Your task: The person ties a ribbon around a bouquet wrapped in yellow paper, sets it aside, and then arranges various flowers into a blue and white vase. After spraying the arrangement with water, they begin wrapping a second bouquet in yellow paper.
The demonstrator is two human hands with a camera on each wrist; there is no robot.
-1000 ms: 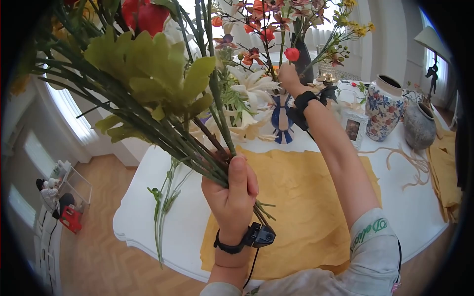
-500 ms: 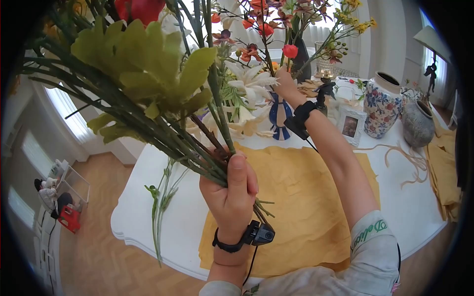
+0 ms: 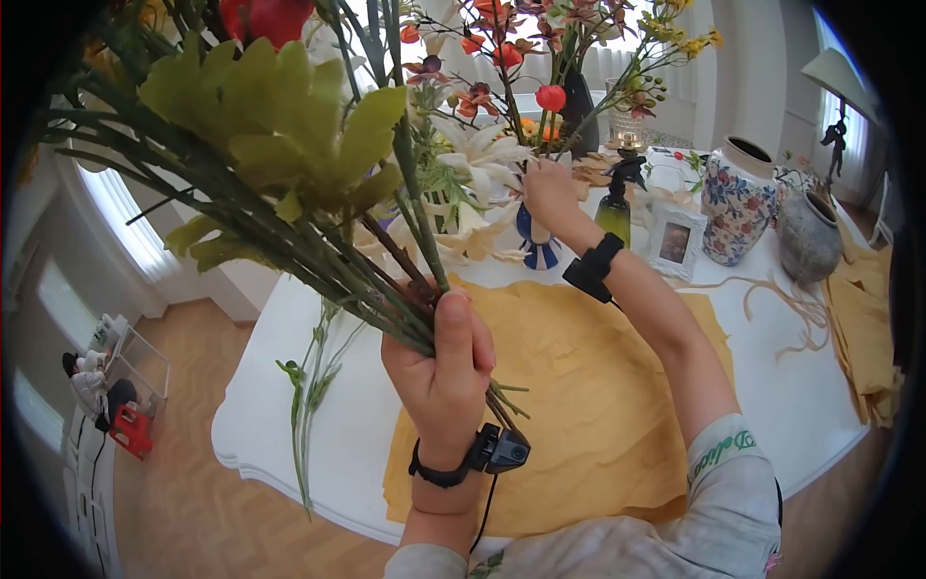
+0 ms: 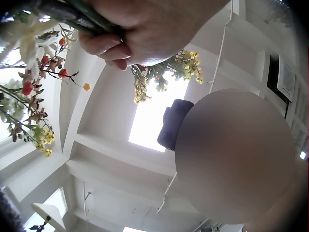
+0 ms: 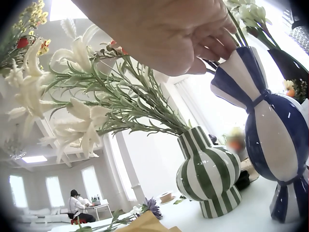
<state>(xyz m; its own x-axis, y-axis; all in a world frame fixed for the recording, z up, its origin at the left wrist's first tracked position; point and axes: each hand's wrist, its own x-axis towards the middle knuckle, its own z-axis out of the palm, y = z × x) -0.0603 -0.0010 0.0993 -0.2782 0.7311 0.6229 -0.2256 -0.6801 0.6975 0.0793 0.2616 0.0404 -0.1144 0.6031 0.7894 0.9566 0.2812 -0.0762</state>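
My left hand point(image 3: 444, 372) grips a thick bundle of green flower stems point(image 3: 318, 275), thumb across them. Large yellow-green leaves point(image 3: 289, 135) and a red bloom point(image 3: 265, 19) rise from the bundle, and cut ends poke out below the fist. Farther back, my right hand point(image 3: 552, 198) is at the mouth of a blue-and-white striped vase point(image 5: 277, 135). In the right wrist view its fingers curl around thin stems at the rim. Above that hand stand branches with a coral-red flower point(image 3: 550, 98) and yellow sprigs point(image 3: 685, 39).
Brown wrapping paper point(image 3: 569, 386) covers the table's middle. Loose stems point(image 3: 311, 405) lie at left. A green-striped vase point(image 5: 207, 169) holds white lilies point(image 5: 79, 121). At right are a spray bottle point(image 3: 614, 207), photo frame point(image 3: 673, 241), floral vase point(image 3: 738, 203), grey pot point(image 3: 808, 239) and twine point(image 3: 801, 309).
My right hand has come down to the vase's mouth, while the flowers above it keep about their height. My left hand still holds its bundle. The head view has shifted slightly.
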